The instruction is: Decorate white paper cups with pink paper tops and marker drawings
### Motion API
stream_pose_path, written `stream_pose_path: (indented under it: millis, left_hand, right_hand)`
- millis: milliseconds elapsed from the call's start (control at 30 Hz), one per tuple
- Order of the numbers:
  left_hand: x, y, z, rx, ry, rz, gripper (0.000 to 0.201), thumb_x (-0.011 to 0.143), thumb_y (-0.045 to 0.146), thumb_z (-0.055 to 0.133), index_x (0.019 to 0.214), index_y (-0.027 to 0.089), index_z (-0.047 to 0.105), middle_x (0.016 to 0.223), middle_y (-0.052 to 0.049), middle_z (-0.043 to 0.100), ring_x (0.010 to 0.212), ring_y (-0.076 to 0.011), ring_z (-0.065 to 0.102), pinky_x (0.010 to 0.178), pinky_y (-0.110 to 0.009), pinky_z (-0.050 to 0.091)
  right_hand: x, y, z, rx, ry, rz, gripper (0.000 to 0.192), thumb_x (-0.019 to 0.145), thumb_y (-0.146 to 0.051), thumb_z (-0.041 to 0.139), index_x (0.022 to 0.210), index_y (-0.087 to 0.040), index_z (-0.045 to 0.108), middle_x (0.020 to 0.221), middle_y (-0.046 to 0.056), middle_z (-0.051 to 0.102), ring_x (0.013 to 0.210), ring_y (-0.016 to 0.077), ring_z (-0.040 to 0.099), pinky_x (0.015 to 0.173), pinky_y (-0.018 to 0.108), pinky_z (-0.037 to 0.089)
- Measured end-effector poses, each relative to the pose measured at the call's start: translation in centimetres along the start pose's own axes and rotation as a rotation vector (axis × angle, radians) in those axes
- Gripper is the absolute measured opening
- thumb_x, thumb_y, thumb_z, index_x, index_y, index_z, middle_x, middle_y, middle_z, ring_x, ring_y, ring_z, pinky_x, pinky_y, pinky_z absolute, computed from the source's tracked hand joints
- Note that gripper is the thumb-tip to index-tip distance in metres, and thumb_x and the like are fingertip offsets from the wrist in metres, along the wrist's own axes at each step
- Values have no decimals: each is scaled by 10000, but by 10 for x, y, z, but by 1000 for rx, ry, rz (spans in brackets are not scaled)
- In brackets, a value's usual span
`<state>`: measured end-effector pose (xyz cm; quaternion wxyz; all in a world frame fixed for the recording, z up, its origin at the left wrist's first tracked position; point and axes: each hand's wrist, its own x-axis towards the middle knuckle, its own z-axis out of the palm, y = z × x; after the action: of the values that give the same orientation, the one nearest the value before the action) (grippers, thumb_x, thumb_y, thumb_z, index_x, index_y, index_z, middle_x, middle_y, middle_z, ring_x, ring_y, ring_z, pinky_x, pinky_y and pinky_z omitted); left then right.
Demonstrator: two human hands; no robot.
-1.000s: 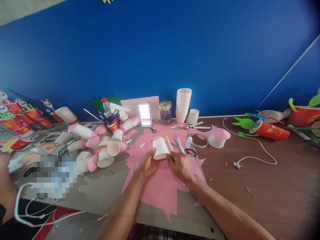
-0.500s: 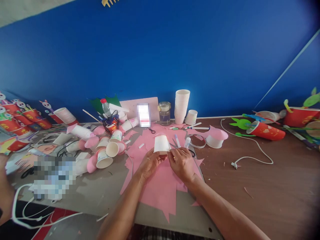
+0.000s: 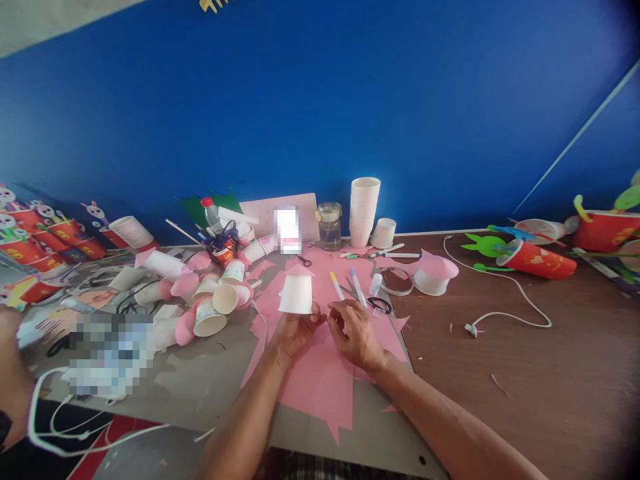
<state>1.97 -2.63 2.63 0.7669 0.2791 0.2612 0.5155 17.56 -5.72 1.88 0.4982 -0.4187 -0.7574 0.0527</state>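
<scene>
My left hand (image 3: 296, 335) is closed round the lower side of an upside-down white paper cup (image 3: 295, 296). Pink paper shows at the top of this cup. To its right, my right hand (image 3: 357, 335) has its fingers curled together close to the left fingertips, apart from the cup; whatever they pinch is too small to make out. Beneath both hands spreads pink paper (image 3: 317, 393) with jagged edges. Just beyond the right hand lie a yellow-capped marker (image 3: 337, 287), a purple-capped marker (image 3: 357, 288), partly hidden scissors (image 3: 379, 305) and a roll of tape (image 3: 397, 281).
A tall stack of paper cups (image 3: 365, 213) and a water bottle (image 3: 329, 227) stand at the blue wall. Pink-and-white cup pieces (image 3: 205, 293) crowd the left. At right are a pink-topped cup (image 3: 431, 281), a white cable (image 3: 523, 293) and a red cup (image 3: 543, 260). Someone's arm shows far left.
My left hand has carried the cup a little to the left. My right hand has come off the cup and moved slightly down, uncovering the markers and scissors behind it.
</scene>
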Motion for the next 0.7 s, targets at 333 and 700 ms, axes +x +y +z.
stream_pose_path:
  millis: [333, 700]
  left_hand:
    - [-2, -2, 2, 22, -54, -26, 152, 727, 268, 754, 797, 171, 660, 576, 15, 582, 540, -109, 506, 687, -283, 465]
    - [-2, 0, 3, -27, -40, -40, 135, 824, 240, 605, 708, 171, 604, 494, 24, 546, 490, -110, 478, 705, -323, 478]
  right_hand:
    - [-4, 6, 5, 89, 2, 95, 192, 900, -192, 454, 1014, -182, 608, 799, 84, 706, 738, 215, 651, 686, 339, 508]
    - [-5, 5, 3, 113, -22, 135, 212, 917, -201, 424, 1025, -183, 605, 825, 81, 720, 739, 204, 670, 683, 328, 521]
